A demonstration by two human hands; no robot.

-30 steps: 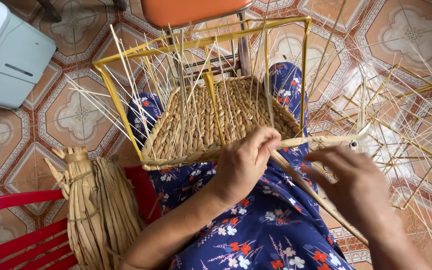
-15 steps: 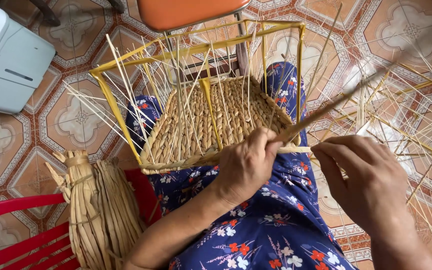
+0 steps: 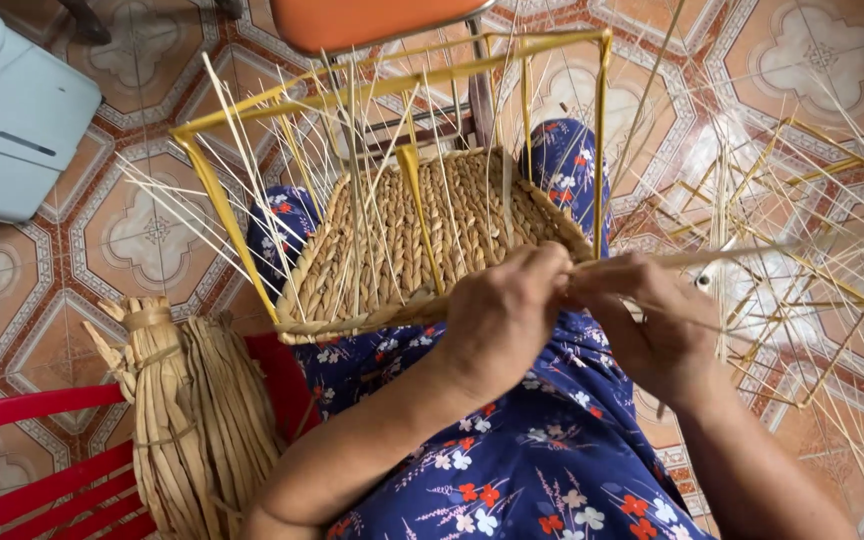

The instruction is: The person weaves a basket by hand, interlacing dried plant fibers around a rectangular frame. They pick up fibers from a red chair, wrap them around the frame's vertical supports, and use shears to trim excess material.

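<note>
Hemmed in ahead by thin upright stakes (image 3: 352, 190) bristling from the woven basket (image 3: 422, 240) inside its yellow wire frame (image 3: 392, 85). Blocked on the right by a second frame's splayed strands (image 3: 802, 260). Crowded at lower left by a bundled fibre sheaf (image 3: 187, 410) on a red bench (image 3: 42, 470). Open over the flowered lap (image 3: 512, 470).

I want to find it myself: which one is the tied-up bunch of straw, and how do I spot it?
Start at the red bench in the bottom left corner. The bundle of dried straw leans on it, beside the flowered blue lap. Unlike the thin pale sticks poking from the half-woven basket, it is thick, tan and bound with bands.
</note>
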